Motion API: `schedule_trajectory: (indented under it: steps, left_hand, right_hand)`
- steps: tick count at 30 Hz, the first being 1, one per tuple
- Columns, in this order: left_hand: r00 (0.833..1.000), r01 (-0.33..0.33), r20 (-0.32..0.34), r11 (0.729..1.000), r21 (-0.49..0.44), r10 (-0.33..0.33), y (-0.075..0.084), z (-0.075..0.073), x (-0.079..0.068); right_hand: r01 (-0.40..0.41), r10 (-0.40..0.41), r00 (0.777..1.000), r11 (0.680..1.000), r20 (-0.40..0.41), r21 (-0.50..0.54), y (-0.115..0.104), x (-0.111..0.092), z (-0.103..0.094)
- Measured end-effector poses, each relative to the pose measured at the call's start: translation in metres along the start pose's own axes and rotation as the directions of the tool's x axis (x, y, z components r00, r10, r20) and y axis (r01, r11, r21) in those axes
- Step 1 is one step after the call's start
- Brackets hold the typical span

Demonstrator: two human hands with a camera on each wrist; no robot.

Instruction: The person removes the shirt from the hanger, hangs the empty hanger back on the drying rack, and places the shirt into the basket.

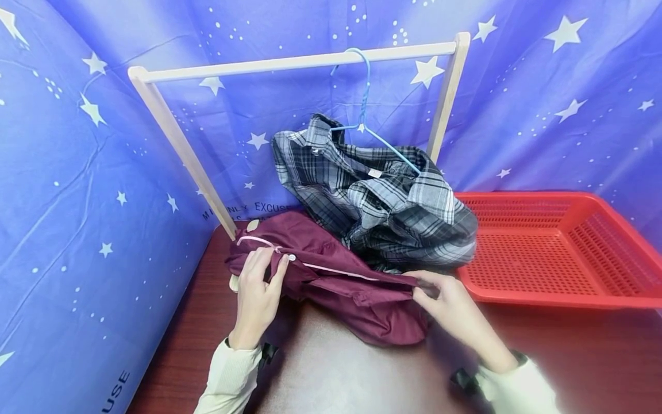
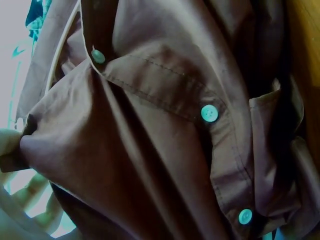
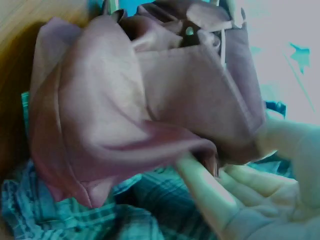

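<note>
A maroon buttoned shirt (image 1: 357, 310) lies bunched over the table, with a thin pale pink hanger (image 1: 338, 269) running inside its opening. Beside the hanger's neck and a white button, my left hand (image 1: 257, 296) pinches the cloth between thumb and fingers. At the shirt's other end, my right hand (image 1: 455, 302) grips the fabric edge. The left wrist view shows pale buttons (image 2: 209, 113) along the front strip. From the right wrist, the cloth (image 3: 190, 95) drapes over the thumb and fingers, and part of the fingers is hidden behind it.
Behind, a wooden rack (image 1: 289, 64) carries a blue hanger (image 1: 366, 95) with a grey plaid shirt (image 1: 383, 201), whose lower part rests near the maroon one. A red perforated basket (image 1: 558, 302) stands at the right. Blue starry cloth (image 1: 77, 190) walls the brown table (image 1: 331, 374).
</note>
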State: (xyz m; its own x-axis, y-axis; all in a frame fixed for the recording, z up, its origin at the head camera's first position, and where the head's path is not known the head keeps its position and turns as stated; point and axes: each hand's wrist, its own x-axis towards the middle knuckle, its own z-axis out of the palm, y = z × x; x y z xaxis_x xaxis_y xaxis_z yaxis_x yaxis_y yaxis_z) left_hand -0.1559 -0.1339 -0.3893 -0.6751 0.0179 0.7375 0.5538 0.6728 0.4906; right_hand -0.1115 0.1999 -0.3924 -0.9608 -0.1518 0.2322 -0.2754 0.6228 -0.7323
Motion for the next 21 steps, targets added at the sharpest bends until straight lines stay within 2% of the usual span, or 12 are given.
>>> schedule_trajectory:
  steps: [3,5,9,12,16,21]
  left_hand:
    - [1.000,-0.003,0.003,1.000,-0.005,0.003,0.001,0.000,0.001]
    - [1.000,-0.004,0.004,1.000,-0.007,0.004,0.001,0.001,0.001]
    - [1.000,-0.011,-0.011,1.000,-0.015,0.011,0.000,0.002,0.001]
    - [0.999,-0.009,-0.032,0.999,-0.037,0.008,0.000,0.003,0.000]
    - [0.998,0.004,-0.056,0.996,-0.091,-0.009,-0.001,0.004,0.000]
    - [0.995,0.037,-0.079,0.983,-0.182,-0.052,-0.003,0.004,-0.002]
  right_hand:
    - [-0.056,0.055,0.998,0.997,0.028,0.045,0.003,0.001,-0.002]
    - [-0.058,0.056,0.998,0.996,0.036,0.071,0.005,0.001,-0.002]
    - [0.007,-0.018,0.998,0.986,0.063,0.169,0.011,0.002,-0.001]
    - [0.036,-0.067,0.991,0.967,0.113,0.253,0.016,0.003,-0.001]
    - [-0.008,-0.084,0.975,0.911,0.204,0.412,0.021,0.004,-0.001]
    - [-0.108,-0.085,0.954,0.797,0.287,0.594,0.026,0.004,0.000]
